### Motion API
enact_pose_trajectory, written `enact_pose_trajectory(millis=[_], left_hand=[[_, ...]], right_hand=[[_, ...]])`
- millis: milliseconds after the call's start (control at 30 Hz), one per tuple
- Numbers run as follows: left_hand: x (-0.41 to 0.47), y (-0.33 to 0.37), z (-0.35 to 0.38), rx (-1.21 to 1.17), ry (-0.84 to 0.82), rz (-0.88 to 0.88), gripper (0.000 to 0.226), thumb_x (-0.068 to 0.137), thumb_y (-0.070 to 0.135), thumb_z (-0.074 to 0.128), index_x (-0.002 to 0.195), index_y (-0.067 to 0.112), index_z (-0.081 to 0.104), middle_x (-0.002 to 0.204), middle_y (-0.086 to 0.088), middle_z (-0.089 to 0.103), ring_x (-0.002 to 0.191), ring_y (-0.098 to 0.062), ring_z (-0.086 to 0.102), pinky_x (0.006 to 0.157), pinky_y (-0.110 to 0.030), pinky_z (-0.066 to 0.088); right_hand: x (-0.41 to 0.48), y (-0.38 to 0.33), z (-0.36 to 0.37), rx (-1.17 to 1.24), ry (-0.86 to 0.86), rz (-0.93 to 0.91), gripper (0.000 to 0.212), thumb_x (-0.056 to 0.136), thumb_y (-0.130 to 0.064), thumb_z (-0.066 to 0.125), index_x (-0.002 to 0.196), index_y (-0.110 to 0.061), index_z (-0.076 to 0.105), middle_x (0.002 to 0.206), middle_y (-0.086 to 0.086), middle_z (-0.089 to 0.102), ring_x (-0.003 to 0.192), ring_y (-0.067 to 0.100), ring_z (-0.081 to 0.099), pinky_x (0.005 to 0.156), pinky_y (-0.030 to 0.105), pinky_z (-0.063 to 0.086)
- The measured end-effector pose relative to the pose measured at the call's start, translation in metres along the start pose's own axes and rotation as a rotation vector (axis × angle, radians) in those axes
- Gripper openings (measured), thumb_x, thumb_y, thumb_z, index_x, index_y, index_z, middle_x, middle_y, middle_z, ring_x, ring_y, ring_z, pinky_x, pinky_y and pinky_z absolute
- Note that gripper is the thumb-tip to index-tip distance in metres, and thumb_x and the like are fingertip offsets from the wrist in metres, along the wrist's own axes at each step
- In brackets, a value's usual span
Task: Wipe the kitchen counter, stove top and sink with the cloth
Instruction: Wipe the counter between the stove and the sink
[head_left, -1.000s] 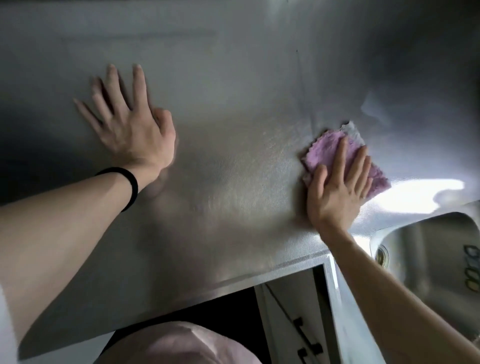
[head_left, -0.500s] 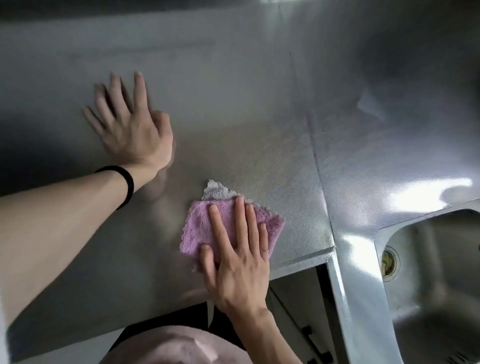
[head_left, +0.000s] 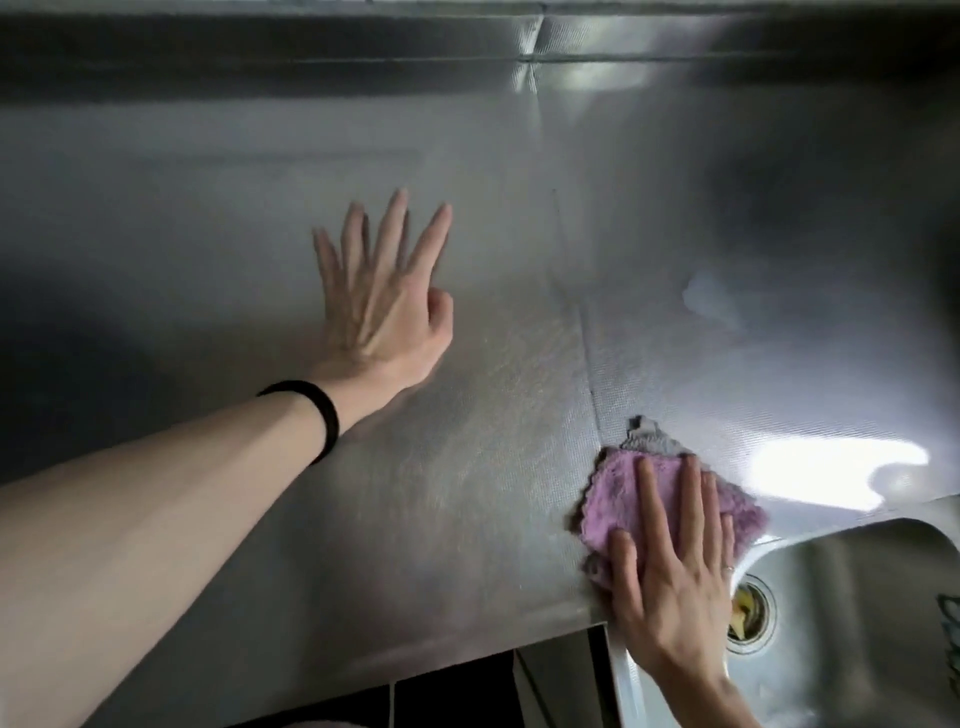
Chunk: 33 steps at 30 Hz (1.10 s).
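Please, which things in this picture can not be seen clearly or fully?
Head view only:
1. Cloth: its near part lies under the right hand.
2. Sink: cut off by the right and bottom edges.
3. Drain: something yellowish inside, blurred and partly behind the right hand; unidentifiable.
4. Left hand: blurred; whether it touches the counter is unclear.
5. Stove top: out of view.
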<state>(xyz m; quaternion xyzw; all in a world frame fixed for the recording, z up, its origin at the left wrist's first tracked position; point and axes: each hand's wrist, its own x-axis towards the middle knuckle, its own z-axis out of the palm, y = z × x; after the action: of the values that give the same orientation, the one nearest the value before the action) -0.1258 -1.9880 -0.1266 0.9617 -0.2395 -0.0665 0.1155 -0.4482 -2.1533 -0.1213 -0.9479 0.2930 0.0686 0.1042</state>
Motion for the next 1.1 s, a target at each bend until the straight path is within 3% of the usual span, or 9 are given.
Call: enact_pose_trajectory(millis=[233, 500, 633, 800, 967, 1100], left_hand=[[0.047, 0.049, 0.017, -0.024, -0.064, -0.048, 0.073, 0.098, 0.048, 0.038, 0.166, 0.042, 0.011, 0.177, -0.006, 0.003, 0.16, -0.047, 0.001, 0.118, -0.082, 0.002], [0.046, 0.06, 0.02, 0.072, -0.049, -0.096, 0.073, 0.096, 0.05, 0.024, 0.167, 0.04, 0.012, 0.178, -0.005, 0.005, 0.161, -0.046, 0.004, 0.118, -0.081, 0.003], [0.049, 0.06, 0.023, 0.106, -0.049, -0.108, 0.073, 0.097, 0.05, 0.029, 0.167, 0.043, 0.01, 0.178, -0.003, 0.002, 0.161, -0.044, 0.004, 0.119, -0.081, 0.005], [0.052, 0.062, 0.024, 0.116, -0.047, -0.113, 0.074, 0.096, 0.047, 0.041, 0.166, 0.042, 0.018, 0.177, -0.005, 0.011, 0.16, -0.046, 0.01, 0.117, -0.082, 0.009], [0.051, 0.059, 0.025, 0.143, -0.05, -0.112, 0.075, 0.093, 0.047, 0.039, 0.165, 0.042, 0.02, 0.176, -0.006, 0.014, 0.159, -0.046, 0.013, 0.118, -0.082, 0.009], [0.05, 0.06, 0.023, 0.152, -0.036, -0.103, 0.072, 0.094, 0.047, 0.038, 0.165, 0.04, 0.024, 0.176, -0.005, 0.016, 0.158, -0.046, 0.016, 0.118, -0.081, 0.009]], right_hand=[[0.024, 0.002, -0.005, 0.001, -0.019, -0.092, 0.066, 0.104, -0.058, 0.023, 0.165, -0.034, 0.023, 0.175, 0.01, 0.009, 0.162, 0.031, 0.009, 0.127, 0.053, 0.015], [0.191, -0.047, -0.016, -0.015, 0.02, -0.259, 0.066, 0.104, -0.053, 0.029, 0.166, -0.039, 0.013, 0.176, 0.009, 0.008, 0.162, 0.03, 0.009, 0.13, 0.051, 0.008], [0.292, -0.09, -0.027, 0.006, 0.067, -0.313, 0.064, 0.106, -0.053, 0.025, 0.166, -0.036, 0.015, 0.175, 0.014, 0.01, 0.161, 0.033, 0.01, 0.131, 0.052, 0.008], [0.373, -0.138, -0.029, 0.09, 0.066, -0.236, 0.064, 0.105, -0.051, 0.024, 0.166, -0.036, 0.014, 0.175, 0.013, 0.006, 0.162, 0.031, 0.004, 0.131, 0.049, -0.001], [0.359, -0.136, -0.031, 0.086, 0.076, -0.25, 0.063, 0.107, -0.051, 0.026, 0.167, -0.035, 0.014, 0.175, 0.013, 0.007, 0.162, 0.029, 0.004, 0.131, 0.05, 0.003], [0.256, -0.098, -0.025, 0.043, 0.085, -0.234, 0.063, 0.109, -0.05, 0.033, 0.167, -0.034, 0.015, 0.175, 0.012, 0.009, 0.162, 0.028, 0.007, 0.13, 0.051, 0.01]])
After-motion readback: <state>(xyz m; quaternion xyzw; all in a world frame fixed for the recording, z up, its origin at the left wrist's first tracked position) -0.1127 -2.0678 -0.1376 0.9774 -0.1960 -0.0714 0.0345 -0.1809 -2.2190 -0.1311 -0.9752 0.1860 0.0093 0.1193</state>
